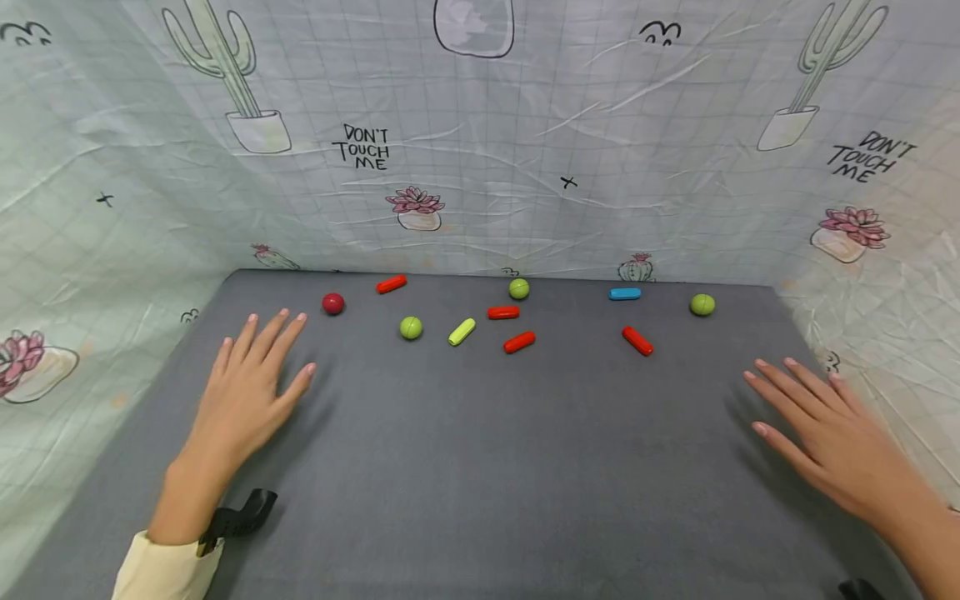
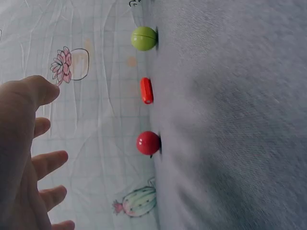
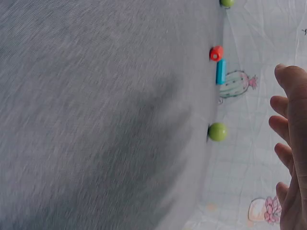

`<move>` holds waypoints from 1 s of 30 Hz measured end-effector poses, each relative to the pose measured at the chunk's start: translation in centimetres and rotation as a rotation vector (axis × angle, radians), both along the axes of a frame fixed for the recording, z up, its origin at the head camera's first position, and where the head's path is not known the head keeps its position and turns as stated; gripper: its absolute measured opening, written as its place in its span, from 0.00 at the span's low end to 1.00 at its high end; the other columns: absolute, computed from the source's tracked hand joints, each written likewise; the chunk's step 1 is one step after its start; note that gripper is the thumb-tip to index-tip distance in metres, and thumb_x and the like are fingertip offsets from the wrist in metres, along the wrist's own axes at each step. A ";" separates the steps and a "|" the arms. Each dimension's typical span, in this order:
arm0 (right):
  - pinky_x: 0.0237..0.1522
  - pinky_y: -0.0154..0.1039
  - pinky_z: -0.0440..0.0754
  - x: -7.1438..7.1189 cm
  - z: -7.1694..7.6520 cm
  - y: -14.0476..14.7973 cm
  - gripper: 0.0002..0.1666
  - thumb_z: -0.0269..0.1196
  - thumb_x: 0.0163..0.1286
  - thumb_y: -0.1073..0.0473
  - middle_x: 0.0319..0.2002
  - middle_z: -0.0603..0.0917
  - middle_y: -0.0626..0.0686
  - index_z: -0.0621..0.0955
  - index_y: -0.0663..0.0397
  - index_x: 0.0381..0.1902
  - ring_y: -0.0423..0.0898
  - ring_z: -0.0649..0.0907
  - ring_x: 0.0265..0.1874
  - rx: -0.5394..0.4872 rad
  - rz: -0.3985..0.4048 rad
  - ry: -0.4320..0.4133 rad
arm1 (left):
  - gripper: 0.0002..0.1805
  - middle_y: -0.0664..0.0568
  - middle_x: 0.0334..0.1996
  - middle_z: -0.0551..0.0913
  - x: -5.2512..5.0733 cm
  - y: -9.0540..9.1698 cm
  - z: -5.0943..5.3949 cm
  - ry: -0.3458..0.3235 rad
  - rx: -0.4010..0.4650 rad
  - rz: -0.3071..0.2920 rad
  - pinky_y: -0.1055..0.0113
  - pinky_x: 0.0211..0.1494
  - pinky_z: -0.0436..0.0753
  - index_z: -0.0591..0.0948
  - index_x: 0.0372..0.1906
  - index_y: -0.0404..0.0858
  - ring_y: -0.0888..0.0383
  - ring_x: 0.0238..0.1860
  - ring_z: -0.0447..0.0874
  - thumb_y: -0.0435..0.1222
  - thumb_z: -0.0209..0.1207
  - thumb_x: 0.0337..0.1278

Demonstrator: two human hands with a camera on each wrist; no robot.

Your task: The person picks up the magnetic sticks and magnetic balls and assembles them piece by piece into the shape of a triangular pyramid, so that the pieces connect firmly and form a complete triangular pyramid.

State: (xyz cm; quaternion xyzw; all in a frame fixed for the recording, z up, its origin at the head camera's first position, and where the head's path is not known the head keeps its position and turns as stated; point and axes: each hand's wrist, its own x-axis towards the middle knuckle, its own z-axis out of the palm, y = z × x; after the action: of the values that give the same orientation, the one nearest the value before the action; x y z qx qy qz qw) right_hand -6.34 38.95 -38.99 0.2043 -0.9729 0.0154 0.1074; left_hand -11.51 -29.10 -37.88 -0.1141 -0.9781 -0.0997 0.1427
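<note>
My left hand [image 1: 251,387] hovers over the left of the grey table with fingers spread, holding nothing. Just beyond its fingertips lies a red ball [image 1: 333,303]. Over the right side, my right hand [image 1: 843,437] is also spread and holds nothing; the closest piece is a green ball [image 1: 702,305]. Between them lie a green ball [image 1: 411,327], another green ball [image 1: 519,288], a yellow-green stick [image 1: 462,332], a blue stick [image 1: 625,293] and several short red sticks [image 1: 519,342]. In the left wrist view the red ball [image 2: 148,143] sits past the fingers.
A grey cloth-like surface [image 1: 480,483] covers the table. Behind and at both sides hangs a pale printed sheet [image 1: 480,125] with cactus drawings, meeting the table's back edge near the small pieces. A black wrist strap [image 1: 243,514] is on the left wrist.
</note>
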 end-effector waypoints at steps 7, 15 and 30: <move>0.79 0.55 0.31 -0.9 0.2 -1.1 0.43 0.63 0.74 0.48 0.78 0.62 0.54 0.60 0.42 0.81 0.51 0.49 0.81 -0.040 0.033 -0.002 | 0.37 0.42 0.78 0.60 -1.2 1.1 0.1 -0.012 0.075 -0.043 0.31 0.76 0.49 0.57 0.81 0.48 0.36 0.79 0.49 0.48 0.55 0.73; 0.80 0.52 0.33 -1.9 0.4 -2.0 0.40 0.65 0.72 0.48 0.74 0.68 0.58 0.65 0.45 0.78 0.52 0.55 0.80 -0.059 0.055 -0.014 | 0.35 0.41 0.78 0.60 -2.2 2.2 -0.4 -0.063 0.145 -0.089 0.33 0.75 0.52 0.59 0.81 0.45 0.36 0.78 0.52 0.46 0.54 0.75; 0.80 0.47 0.46 -3.8 0.0 -3.2 0.35 0.64 0.74 0.54 0.71 0.71 0.62 0.69 0.55 0.75 0.62 0.67 0.72 -0.166 0.116 -0.056 | 0.34 0.45 0.78 0.60 -4.5 3.8 -1.1 -0.165 0.283 -0.183 0.38 0.77 0.54 0.59 0.80 0.44 0.40 0.79 0.52 0.43 0.55 0.75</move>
State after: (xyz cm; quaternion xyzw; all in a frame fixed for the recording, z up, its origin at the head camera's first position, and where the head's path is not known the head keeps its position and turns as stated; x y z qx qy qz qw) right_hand -10.18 35.79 -38.97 0.2503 -0.9573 0.1079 0.0959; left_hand -16.06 -25.28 -38.94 -0.1731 -0.9482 -0.2577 0.0667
